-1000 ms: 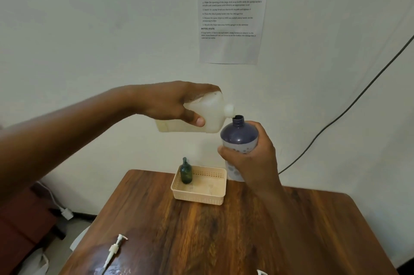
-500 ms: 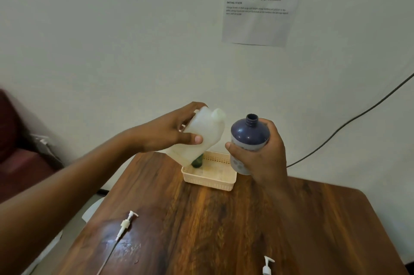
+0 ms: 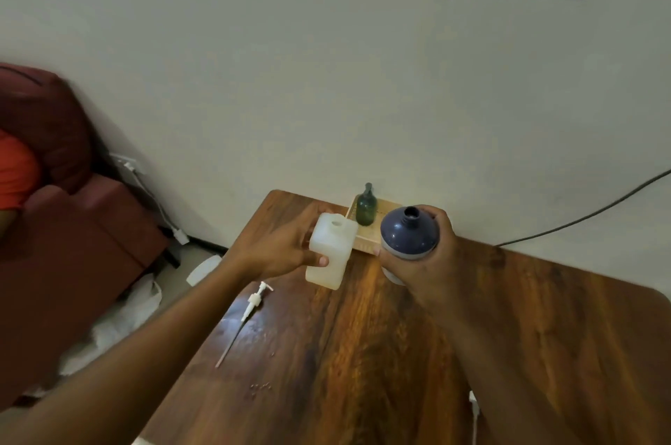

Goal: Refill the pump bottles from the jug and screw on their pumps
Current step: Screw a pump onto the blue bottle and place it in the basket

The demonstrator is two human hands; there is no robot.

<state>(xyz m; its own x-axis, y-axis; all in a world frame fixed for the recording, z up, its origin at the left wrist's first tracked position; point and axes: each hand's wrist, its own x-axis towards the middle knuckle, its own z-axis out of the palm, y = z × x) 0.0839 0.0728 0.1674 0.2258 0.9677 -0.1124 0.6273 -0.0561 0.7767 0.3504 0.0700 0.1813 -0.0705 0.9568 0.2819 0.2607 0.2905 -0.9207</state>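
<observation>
My left hand (image 3: 279,248) grips the white translucent jug (image 3: 332,250), which stands upright with its mouth open, low over the wooden table (image 3: 363,354). My right hand (image 3: 435,256) holds the dark blue pump bottle (image 3: 408,234) upright, neck open, just right of the jug. A small green bottle (image 3: 366,205) stands in the beige basket (image 3: 365,243) behind them. One white pump (image 3: 254,303) with its long tube lies on the table's left side. A second pump (image 3: 474,408) shows partly beside my right forearm.
A dark red sofa (image 3: 72,227) stands left of the table, with crumpled white plastic (image 3: 123,317) on the floor. A black cable (image 3: 581,219) runs along the wall at right. A few small drops (image 3: 259,386) lie on the wood.
The jug went from tilted at the blue bottle's neck to upright, and my left hand lowered it toward the table. My view swung down and left.
</observation>
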